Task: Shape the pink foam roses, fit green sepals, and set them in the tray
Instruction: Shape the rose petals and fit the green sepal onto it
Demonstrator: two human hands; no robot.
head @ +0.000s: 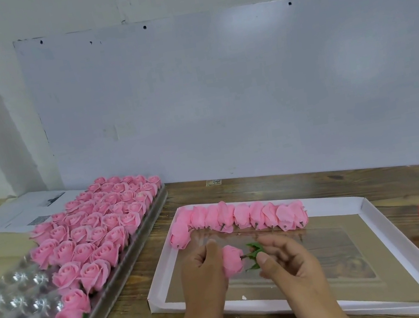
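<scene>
Roses fill most of the clear tray; one is mid-fitting.
My left hand grips a pink rose over the white lid's near-left part while my right hand pinches a green sepal onto its stem; I judge about ten buds along the far edge remain.
</scene>
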